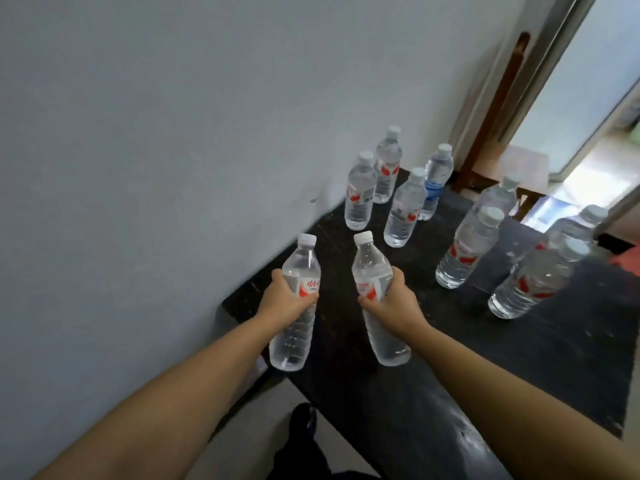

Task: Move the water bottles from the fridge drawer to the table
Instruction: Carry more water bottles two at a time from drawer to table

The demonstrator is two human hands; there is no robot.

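While eight water bottles [405, 209] already stand on the dark bench [571, 341] from 12 to 3 o'clock, left hand [287, 299] and right hand [394, 303] each grip one more bottle above its near-left end, not yet set down; fridge drawer unseen.

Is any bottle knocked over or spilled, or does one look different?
None has tipped or spilled. One bottle at the back of the table has a blue label; the others show red. The left hand and right hand each grip a bottle.
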